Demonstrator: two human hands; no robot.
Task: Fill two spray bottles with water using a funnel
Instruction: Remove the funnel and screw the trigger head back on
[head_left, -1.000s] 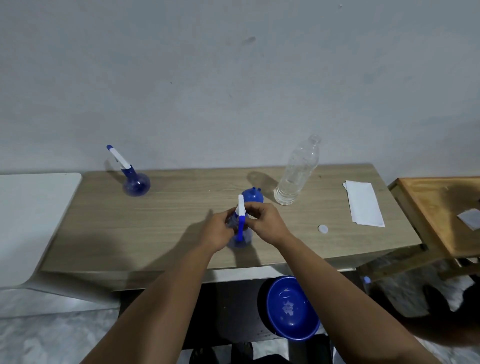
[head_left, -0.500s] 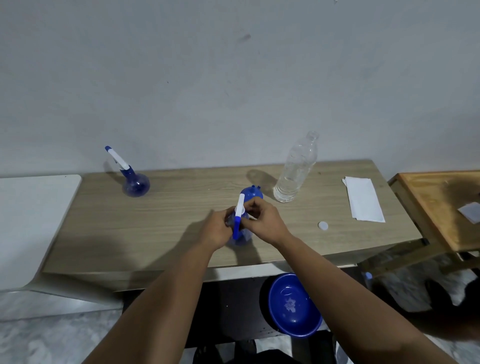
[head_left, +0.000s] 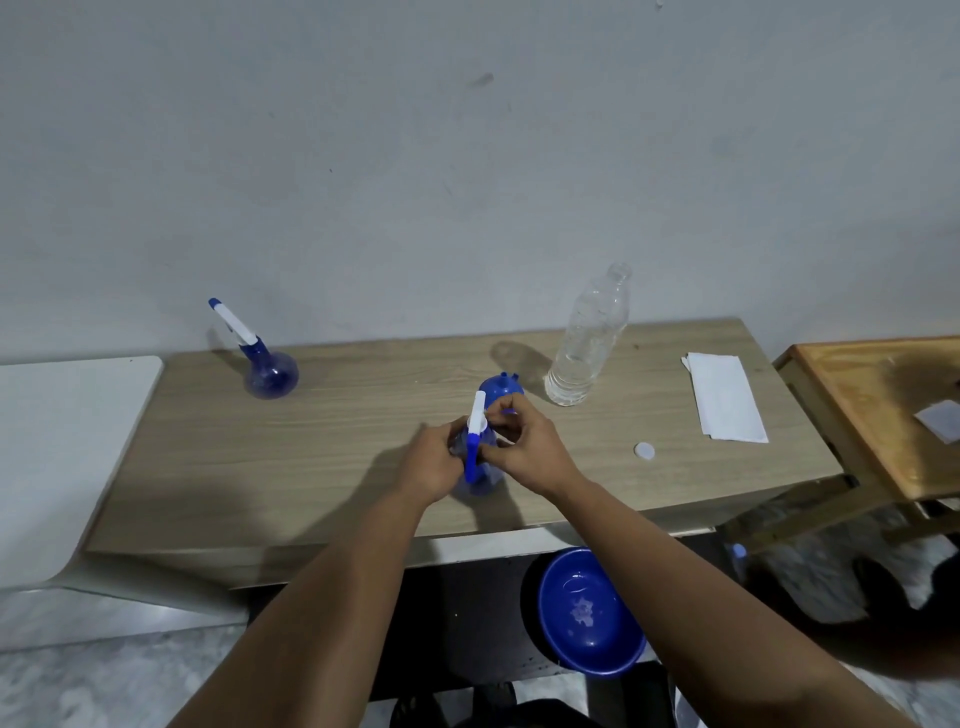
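A blue spray bottle (head_left: 480, 475) stands at the middle of the wooden table (head_left: 363, 415), near the front edge. My left hand (head_left: 434, 462) grips its body. My right hand (head_left: 524, 447) pinches the white and blue spray head (head_left: 475, 431) on its neck. Just behind my hands sits a blue funnel (head_left: 500, 387), partly hidden. A second blue spray bottle (head_left: 270, 371) with its white nozzle pointing up-left stands at the back left. An uncapped clear water bottle (head_left: 587, 343), nearly drained, stands at the back right.
A white bottle cap (head_left: 644, 450) and a folded white paper (head_left: 724, 397) lie on the table's right part. A blue basin (head_left: 589, 613) sits on the floor under the front edge. A white surface (head_left: 52, 441) adjoins the left, a wooden stand (head_left: 883, 415) the right.
My right hand has shifted around the spray head, whose tilt on the bottle neck has changed a little. The left hand keeps its hold. The camera has dipped slightly.
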